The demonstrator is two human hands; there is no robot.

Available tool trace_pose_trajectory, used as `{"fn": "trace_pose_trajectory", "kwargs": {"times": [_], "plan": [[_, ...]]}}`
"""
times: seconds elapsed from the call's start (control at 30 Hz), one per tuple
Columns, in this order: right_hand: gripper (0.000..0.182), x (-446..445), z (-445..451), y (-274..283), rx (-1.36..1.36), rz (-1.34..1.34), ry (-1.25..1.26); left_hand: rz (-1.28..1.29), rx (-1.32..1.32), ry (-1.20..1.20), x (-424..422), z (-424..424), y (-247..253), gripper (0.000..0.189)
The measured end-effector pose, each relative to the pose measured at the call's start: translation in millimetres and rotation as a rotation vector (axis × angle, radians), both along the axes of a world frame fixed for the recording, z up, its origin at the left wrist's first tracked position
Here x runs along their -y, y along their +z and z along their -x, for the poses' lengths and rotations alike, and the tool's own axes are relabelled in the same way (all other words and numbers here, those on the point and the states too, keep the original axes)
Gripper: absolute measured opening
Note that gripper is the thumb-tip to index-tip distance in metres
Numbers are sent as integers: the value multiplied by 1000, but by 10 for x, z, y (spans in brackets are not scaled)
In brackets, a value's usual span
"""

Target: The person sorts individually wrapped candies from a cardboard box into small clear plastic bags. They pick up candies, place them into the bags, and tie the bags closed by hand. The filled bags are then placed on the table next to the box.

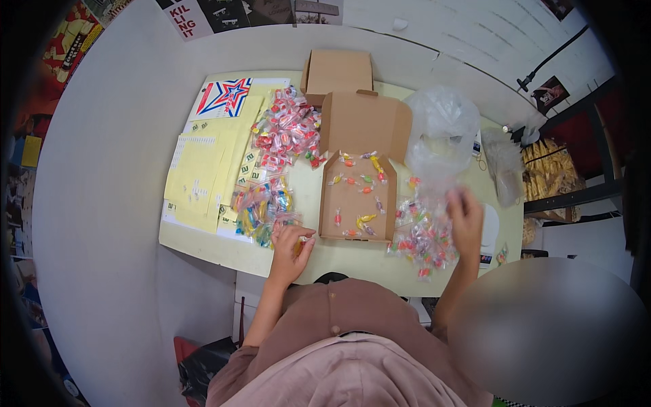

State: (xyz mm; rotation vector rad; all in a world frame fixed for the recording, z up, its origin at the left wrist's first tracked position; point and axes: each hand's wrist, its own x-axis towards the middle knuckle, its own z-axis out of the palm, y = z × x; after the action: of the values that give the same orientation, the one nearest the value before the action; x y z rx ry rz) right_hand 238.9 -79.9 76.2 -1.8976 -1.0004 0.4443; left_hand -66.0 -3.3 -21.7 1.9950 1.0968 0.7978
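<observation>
My left hand (291,253) is at the lower left corner of an open cardboard box (347,203), fingers curled and thumb apart. It is over the near edge of a pile of clear bags of blue and yellow candies (262,206); red and yellow show between its fingers. Wrapped candies (367,179) in several colours lie scattered on the box's floor, and its lid (363,124) is folded back. My right hand (465,219) is blurred beside a pile of clear bags of mixed candies (424,234). Whether it holds anything is unclear.
Bags of red and white candies (290,127) are heaped left of the lid. Yellow sheets (196,178) cover the table's left side. Behind stands a second cardboard box (339,71). Clear plastic bags (442,132) and a white scale (489,229) are at right, near a dark shelf frame (574,196).
</observation>
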Motion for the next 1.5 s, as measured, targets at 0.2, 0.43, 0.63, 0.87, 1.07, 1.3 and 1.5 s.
{"fn": "trace_pose_trajectory", "kwargs": {"times": [0.2,0.43,0.63,0.87,1.07,1.3,1.5], "plan": [[17,633,721,-850,-422,297,606,34,100,-49,206,94,-120,12],[14,610,1052,-1322,277,124,522,150,91,-236,442,27,-335,18],[16,333,936,-1338,486,9,504,-18,-28,-318,389,-107,-425,32],[20,357,969,-1412,46,146,479,6,-4,-330,420,-245,-524,41],[40,505,912,-1716,-440,26,321,290,-80,-404,319,-234,-631,46],[63,602,992,-1485,-174,104,94,80,-135,-433,250,-263,-459,55],[58,705,915,-1491,-420,98,83,-47,-249,-436,276,-290,-535,58]]}}
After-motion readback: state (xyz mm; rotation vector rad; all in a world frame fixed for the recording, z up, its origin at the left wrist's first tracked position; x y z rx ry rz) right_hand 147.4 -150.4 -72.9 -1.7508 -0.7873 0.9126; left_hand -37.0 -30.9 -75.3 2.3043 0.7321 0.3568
